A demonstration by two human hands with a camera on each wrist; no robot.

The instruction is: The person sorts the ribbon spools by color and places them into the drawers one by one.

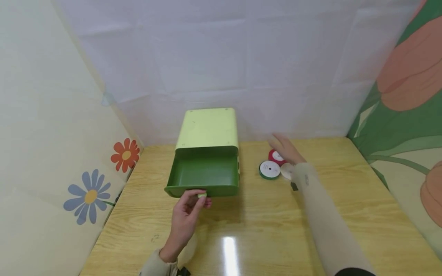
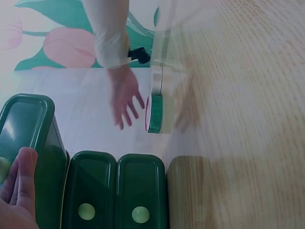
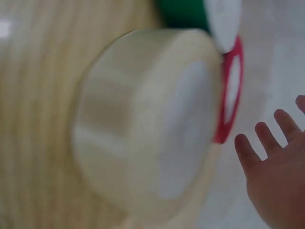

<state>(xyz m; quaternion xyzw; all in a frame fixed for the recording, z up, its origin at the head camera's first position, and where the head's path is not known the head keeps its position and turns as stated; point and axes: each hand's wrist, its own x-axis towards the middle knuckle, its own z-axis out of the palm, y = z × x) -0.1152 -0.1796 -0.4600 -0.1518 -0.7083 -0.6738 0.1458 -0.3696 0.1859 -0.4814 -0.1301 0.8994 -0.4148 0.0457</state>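
My left hand (image 1: 186, 218) pinches the pale green knob (image 1: 202, 195) of a dark green drawer (image 1: 222, 191). The drawer is pulled out from a pale yellow-green cabinet (image 1: 208, 128), and its inside shows bare. My right hand (image 1: 288, 150), fingers spread and holding nothing, hovers over three ribbon spools on the table. Green ribbon (image 1: 269, 170) lies at the left of the group, red ribbon (image 1: 274, 155) at the back. The cream ribbon (image 3: 109, 114) looms large and blurred in the right wrist view, apart from the fingers (image 3: 247, 153).
Below the pulled-out drawer, the left wrist view shows two more green drawers (image 2: 89, 183) with round knobs, both pushed in. The wood-grain table (image 1: 276, 230) meets a white cloth backdrop (image 1: 283, 69) behind. Flower-patterned panels (image 1: 411, 88) stand at both sides.
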